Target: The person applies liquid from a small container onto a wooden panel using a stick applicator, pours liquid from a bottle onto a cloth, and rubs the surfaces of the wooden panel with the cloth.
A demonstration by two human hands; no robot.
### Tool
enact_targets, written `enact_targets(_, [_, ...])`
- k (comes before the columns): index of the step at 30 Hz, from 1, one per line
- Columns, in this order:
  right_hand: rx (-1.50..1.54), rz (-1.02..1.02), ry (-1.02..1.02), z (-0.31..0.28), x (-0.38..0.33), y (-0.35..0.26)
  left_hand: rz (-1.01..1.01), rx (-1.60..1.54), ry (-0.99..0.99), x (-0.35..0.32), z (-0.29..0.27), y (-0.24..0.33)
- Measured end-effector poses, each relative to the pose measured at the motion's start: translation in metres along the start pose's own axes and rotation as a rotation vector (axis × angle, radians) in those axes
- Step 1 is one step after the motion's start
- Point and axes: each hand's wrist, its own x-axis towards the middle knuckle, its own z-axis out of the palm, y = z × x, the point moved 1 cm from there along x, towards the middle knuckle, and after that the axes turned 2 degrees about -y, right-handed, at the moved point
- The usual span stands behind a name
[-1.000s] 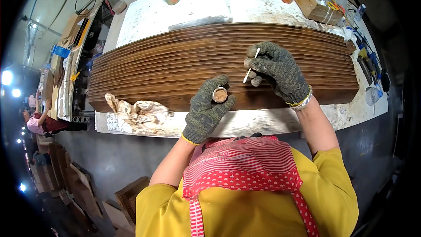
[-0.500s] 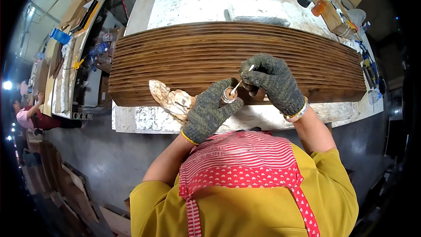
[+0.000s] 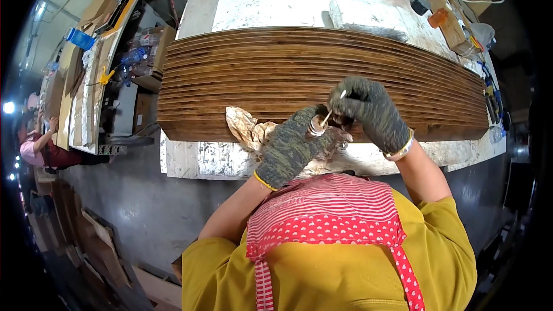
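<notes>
We're looking down on both gloved hands meeting just in front of the apron. Our left hand (image 3: pixel 290 148) is clenched around a small jar (image 3: pixel 314 127), mouth tipped up and toward the right hand — held that way, we judge, so the opening stays within easy reach. Our right hand (image 3: pixel 371 112) pinches a thin stick (image 3: pixel 332 109) between the fingertips; its long axis runs on a slant, pale upper end pointing up and away from us, lower end down at the jar's mouth. Whether the tip is inside the jar we cannot tell. Under the left hand lies a crumpled stained rag (image 3: pixel 247 128) — close by for wiping, it seems. Just beyond both hands stretches the stack of dark wooden slats (image 3: pixel 276 69) on the spattered workbench (image 3: pixel 196 158).
</notes>
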Motion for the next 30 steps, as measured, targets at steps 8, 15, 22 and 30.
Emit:
enact_targets(8, [0.208,-0.114,0.123,-0.005,0.015,0.038,-0.034,0.034,0.002,0.013,-0.002,-0.013])
enact_targets(15, [0.817,0.120,0.138,-0.002,0.020,0.036,-0.124,-0.081,-0.080,0.019,-0.014,-0.009])
enact_targets(22, [0.832,0.121,0.110,0.005,0.035,0.015,-0.049,0.022,0.028,0.028,-0.029,-0.004])
enact_targets(30, [0.877,0.173,0.205,0.002,0.044,0.010,-0.100,-0.106,0.026,0.042,-0.034,-0.016])
